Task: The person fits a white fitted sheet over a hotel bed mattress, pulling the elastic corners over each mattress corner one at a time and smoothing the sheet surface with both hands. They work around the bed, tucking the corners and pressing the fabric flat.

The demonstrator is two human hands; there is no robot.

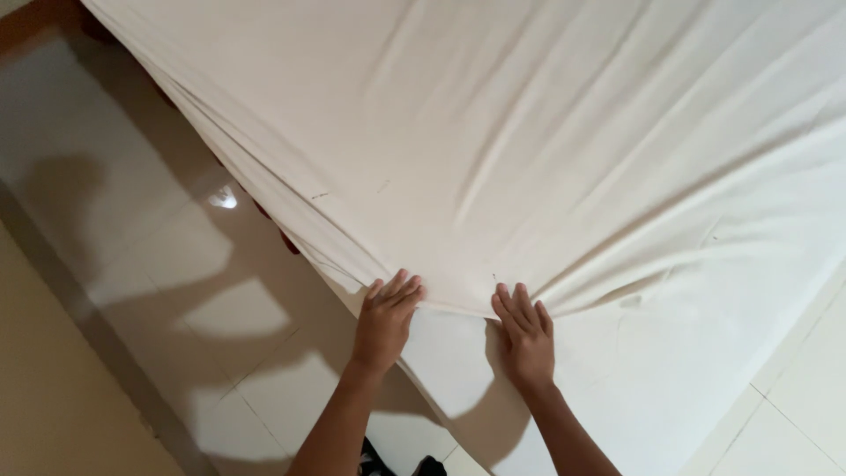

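We have the cream bedsheet (pixel 546 150) spread over the bed, its corner just at our fingertips, where the left hand (pixel 385 319) lies flat with fingers curled over the fold and the right hand (pixel 525 335) presses open-palmed just beside it, neither clenched. To do this well, we judge, both hands should pull evenly so the creases fanning away from them flatten (they run up and right). Left of the left hand the glossy tiled floor (pixel 176 291) gives standing room, bounded by a dark skirting strip (pixel 84 308).

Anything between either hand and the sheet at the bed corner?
Nothing visible. The left hand and the right hand both rest directly on the white sheet at its corner edge, fingers pressed into the fabric, folds fanning out from them. Tiled floor lies beside.
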